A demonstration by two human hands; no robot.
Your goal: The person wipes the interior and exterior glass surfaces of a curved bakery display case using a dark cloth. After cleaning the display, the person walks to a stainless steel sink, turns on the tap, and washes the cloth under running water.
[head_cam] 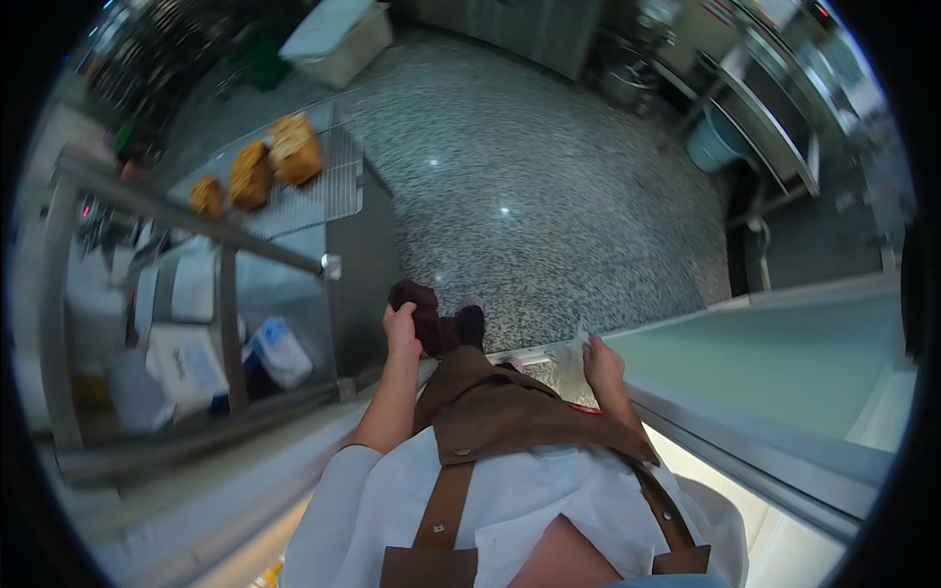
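My left hand (403, 331) grips a dark maroon cloth (420, 312), which hangs down in front of my legs. In my right hand (604, 371) is a thin, translucent piece of plastic (570, 364), perhaps a bag or a glove; blur hides its exact shape. Both hands are at waist height, either side of my brown apron (507, 411). Beyond the left hand, three golden-brown loaves of bread (295, 149) sit on a wire cooling rack (334, 184).
I stand in a narrow gap between a metal-framed unit (231, 323) on the left and a pale, framed panel (764, 367) on the right. Ahead lies speckled stone floor (529, 162). A white lidded bin (342, 44) and a blue bucket (717, 140) stand farther off.
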